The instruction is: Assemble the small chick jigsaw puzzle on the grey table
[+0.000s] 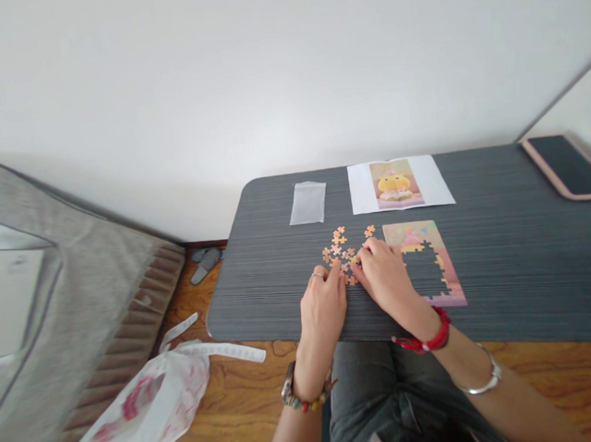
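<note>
Two hands rest side by side on a dark grey desk (502,248), seen from above by the person seated at it. Both meet at a small scatter of loose puzzle pieces (341,247), orange and pink, lying just beyond the fingertips and slightly toward the left.

The left hand (323,306) lies palm down, fingers curled loosely, its tips touching the nearest pieces. The right hand (386,275) comes in from the right at a slant, fingers bent over the near edge of the scatter; it seems to pinch a piece, though the piece itself is too small to make out.

Just to the right of the right hand, touching its side in this view, lies the partly built puzzle (428,266), a tall rectangle whose long axis runs away from the person. Its border is filled and its middle shows a ragged gap. The right hand is the nearer one to it.

Farther back on the desk sit a reference picture (398,184) of a yellow figure and a clear plastic bag (308,202). A phone (570,166) lies at the far right corner.
</note>
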Demonstrator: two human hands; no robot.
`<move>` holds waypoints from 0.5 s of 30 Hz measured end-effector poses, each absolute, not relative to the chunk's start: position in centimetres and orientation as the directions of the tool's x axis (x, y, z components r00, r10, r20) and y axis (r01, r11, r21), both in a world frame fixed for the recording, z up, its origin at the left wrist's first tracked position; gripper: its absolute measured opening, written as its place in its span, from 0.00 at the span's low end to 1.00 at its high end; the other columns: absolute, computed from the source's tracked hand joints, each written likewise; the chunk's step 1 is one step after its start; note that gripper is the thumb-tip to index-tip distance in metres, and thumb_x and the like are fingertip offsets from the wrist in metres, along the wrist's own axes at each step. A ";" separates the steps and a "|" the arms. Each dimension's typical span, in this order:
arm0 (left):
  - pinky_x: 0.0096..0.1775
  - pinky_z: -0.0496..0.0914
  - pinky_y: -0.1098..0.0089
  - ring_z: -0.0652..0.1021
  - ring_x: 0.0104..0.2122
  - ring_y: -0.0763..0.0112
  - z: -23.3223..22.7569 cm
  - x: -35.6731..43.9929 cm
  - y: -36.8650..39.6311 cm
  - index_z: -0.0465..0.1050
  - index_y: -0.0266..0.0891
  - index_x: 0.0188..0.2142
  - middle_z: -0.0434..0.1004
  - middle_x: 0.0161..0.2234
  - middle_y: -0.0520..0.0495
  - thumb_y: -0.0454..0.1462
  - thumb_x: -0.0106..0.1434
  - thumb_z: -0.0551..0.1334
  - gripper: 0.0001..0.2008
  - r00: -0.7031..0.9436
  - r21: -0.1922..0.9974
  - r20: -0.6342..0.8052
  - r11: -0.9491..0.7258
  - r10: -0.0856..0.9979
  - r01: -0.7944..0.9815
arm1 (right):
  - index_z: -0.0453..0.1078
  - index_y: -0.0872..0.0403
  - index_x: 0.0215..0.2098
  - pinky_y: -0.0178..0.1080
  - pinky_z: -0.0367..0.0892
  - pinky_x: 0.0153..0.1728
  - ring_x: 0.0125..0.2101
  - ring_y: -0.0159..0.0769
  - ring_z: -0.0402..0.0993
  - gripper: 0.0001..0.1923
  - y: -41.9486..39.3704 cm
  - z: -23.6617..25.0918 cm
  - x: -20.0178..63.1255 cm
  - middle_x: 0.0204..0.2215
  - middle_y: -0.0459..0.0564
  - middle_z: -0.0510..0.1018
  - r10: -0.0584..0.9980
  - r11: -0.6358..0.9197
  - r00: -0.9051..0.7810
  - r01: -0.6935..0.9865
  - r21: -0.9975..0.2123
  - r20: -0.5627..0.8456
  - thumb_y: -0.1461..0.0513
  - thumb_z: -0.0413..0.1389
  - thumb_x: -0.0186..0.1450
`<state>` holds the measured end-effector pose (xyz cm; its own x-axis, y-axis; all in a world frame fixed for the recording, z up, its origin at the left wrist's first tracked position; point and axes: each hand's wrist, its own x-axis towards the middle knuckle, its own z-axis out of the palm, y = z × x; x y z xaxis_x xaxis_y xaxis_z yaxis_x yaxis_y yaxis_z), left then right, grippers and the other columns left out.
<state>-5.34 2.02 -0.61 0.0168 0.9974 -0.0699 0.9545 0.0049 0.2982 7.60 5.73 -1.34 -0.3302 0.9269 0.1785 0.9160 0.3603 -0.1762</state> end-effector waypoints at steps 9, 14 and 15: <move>0.38 0.68 0.71 0.73 0.36 0.69 -0.9 -5.4 3.6 0.69 0.43 0.49 0.68 0.37 0.46 0.34 0.64 0.52 0.15 0.047 0.387 0.030 -0.055 0.998 0.921 | 0.67 0.57 0.33 0.41 0.55 0.34 0.37 0.41 0.67 0.05 6.3 -1.4 7.5 0.35 0.55 0.70 0.932 0.359 -0.335 0.907 -0.221 0.141 0.63 0.52 0.62; 0.36 0.67 0.72 0.72 0.35 0.70 -0.7 -5.0 5.0 0.73 0.42 0.38 0.68 0.36 0.47 0.33 0.63 0.53 0.10 0.079 0.417 0.000 -0.072 0.997 0.906 | 0.67 0.56 0.34 0.41 0.56 0.34 0.37 0.41 0.68 0.04 6.4 -1.5 7.5 0.36 0.55 0.70 0.935 0.354 -0.337 0.904 -0.240 0.113 0.63 0.52 0.62; 0.36 0.66 0.72 0.72 0.34 0.70 -0.6 -4.9 5.2 0.73 0.41 0.36 0.68 0.35 0.48 0.32 0.63 0.54 0.09 0.076 0.428 -0.004 -0.067 0.997 0.901 | 0.67 0.56 0.34 0.41 0.57 0.34 0.37 0.41 0.68 0.04 6.5 -1.6 7.5 0.36 0.55 0.70 0.932 0.361 -0.343 0.897 -0.255 0.114 0.63 0.51 0.62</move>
